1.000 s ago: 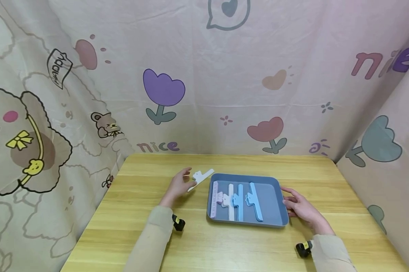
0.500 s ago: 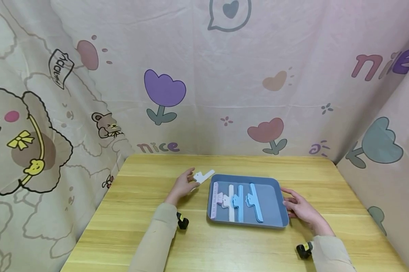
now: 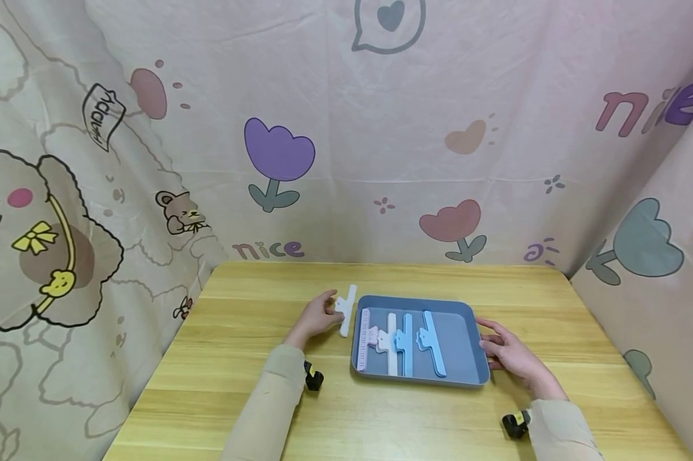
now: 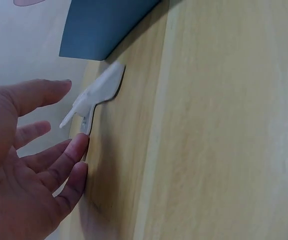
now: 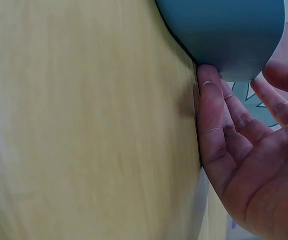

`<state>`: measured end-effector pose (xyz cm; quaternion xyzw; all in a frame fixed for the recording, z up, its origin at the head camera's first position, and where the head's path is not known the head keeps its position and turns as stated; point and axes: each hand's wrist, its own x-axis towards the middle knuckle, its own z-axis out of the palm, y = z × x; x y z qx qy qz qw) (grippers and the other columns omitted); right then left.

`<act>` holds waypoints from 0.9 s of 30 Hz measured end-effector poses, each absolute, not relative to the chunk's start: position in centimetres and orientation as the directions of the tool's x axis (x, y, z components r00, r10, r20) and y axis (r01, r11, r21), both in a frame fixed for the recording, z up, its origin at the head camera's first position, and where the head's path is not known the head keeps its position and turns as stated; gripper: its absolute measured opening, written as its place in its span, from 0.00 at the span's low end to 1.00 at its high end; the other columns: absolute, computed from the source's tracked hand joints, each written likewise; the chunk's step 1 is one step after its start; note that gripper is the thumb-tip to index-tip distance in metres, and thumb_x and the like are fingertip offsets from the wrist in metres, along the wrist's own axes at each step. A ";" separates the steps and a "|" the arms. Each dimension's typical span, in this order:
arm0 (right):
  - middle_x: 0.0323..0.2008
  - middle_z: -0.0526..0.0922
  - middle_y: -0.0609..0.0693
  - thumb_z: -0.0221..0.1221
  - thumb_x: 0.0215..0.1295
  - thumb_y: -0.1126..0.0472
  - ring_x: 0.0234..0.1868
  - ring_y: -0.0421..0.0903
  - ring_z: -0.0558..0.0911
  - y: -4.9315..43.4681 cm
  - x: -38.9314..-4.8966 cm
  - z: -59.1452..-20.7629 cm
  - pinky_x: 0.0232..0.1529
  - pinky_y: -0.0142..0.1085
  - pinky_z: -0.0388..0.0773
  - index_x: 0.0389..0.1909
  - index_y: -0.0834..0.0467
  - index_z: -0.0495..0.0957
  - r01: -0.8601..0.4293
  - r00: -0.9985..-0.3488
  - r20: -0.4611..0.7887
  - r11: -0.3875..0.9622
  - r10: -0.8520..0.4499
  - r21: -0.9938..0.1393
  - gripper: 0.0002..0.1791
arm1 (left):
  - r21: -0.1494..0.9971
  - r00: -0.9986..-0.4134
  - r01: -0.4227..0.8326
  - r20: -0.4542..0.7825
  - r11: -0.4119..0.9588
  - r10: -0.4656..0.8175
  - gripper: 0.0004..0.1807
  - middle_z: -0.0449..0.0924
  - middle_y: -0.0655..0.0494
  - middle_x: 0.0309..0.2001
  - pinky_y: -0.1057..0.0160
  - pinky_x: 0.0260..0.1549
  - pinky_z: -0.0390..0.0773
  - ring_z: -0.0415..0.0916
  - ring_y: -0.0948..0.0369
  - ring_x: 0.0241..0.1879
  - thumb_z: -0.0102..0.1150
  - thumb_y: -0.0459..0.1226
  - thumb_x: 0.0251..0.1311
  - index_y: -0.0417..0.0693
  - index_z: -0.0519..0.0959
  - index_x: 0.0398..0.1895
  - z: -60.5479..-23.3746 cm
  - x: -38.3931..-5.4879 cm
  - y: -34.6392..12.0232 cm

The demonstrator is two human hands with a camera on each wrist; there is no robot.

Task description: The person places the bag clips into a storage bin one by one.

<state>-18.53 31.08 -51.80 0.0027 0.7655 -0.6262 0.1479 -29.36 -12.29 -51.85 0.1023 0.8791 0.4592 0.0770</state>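
In the head view, a white bag clip point(image 3: 349, 314) lies on the table just left of a grey-blue tray point(image 3: 460, 339). My left hand point(image 3: 316, 316) is at the clip's handle side. The left wrist view shows its fingertips point(image 4: 79, 145) right at the handle of the clip point(image 4: 104, 86), with the thumb held apart. My right hand point(image 3: 513, 351) rests its fingers against the tray's right wall point(image 5: 233, 40). Inside the tray lie a pale purple clip point(image 3: 363, 342), a white clip point(image 3: 392, 358), a blue clip point(image 3: 407, 358) and another, slanted blue clip point(image 3: 435, 349).
The wooden table point(image 3: 381, 422) runs back to a patterned curtain point(image 3: 369, 211), which also hangs at the left and right sides. A black wrist camera point(image 3: 314, 378) sits at the left cuff, another black camera point(image 3: 515, 424) at the right.
The loose white clip has turned from a diagonal to nearly parallel with the tray's left side. My left hand has shifted right with it; my right hand and the tray have stayed put.
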 end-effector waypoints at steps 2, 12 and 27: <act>0.62 0.63 0.76 0.46 0.75 0.68 0.46 0.53 0.82 31.1 -18.5 -51.7 0.38 0.44 0.82 0.76 0.62 0.47 0.190 -0.957 -0.230 0.216 -0.179 -0.958 0.32 | 0.825 -0.967 0.111 -0.040 0.554 0.253 0.39 0.72 0.36 0.60 0.52 0.48 0.77 0.76 0.53 0.43 0.69 0.32 0.55 0.37 0.63 0.71 -51.9 -29.5 -12.2; 0.64 0.61 0.77 0.46 0.76 0.67 0.48 0.53 0.81 31.2 -18.5 -51.8 0.38 0.44 0.82 0.76 0.62 0.46 0.185 -0.956 -0.225 0.211 -0.186 -0.960 0.33 | 0.828 -0.968 0.089 -0.059 0.553 0.246 0.38 0.73 0.36 0.59 0.53 0.48 0.78 0.77 0.52 0.44 0.70 0.31 0.53 0.32 0.66 0.67 -52.2 -29.8 -11.9; 0.63 0.63 0.76 0.46 0.76 0.67 0.46 0.52 0.81 31.2 -18.5 -51.7 0.38 0.44 0.82 0.76 0.63 0.46 0.186 -0.956 -0.224 0.197 -0.190 -0.962 0.32 | 0.792 -0.981 0.072 -0.053 0.606 0.186 0.29 0.76 0.43 0.51 0.53 0.50 0.76 0.74 0.53 0.45 0.72 0.32 0.52 0.36 0.76 0.58 -52.7 -29.9 -11.8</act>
